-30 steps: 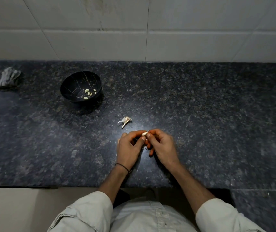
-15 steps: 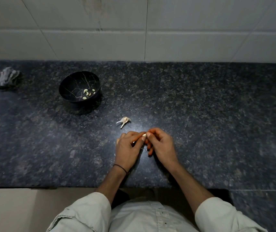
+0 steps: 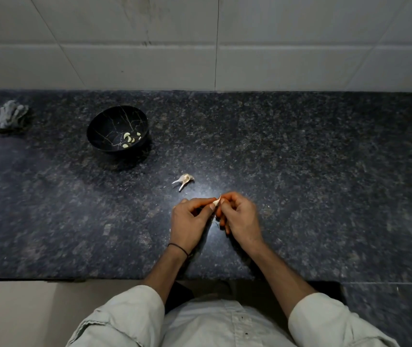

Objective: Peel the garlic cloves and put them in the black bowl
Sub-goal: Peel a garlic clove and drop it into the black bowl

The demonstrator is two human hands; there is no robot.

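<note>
Dark speckled granite counter [image 3: 300,171] beneath a white tiled wall [image 3: 300,46].

Both hands [image 3: 215,216] pinch a seemingly half-peeled garlic clove [image 3: 216,202].

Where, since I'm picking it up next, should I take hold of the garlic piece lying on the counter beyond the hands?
Pinch the garlic piece by its plump rounded end, coming down from above. Its thin tails point left and toward you and look too flimsy to hold. It lies alone on the countertop.

Garlic scrap [image 3: 184,180] lies on counter [image 3: 300,171] between hands and black bowl [image 3: 117,128]. Bare counter right of it. Folded cloth [image 3: 4,117] far left, well apart.
</note>
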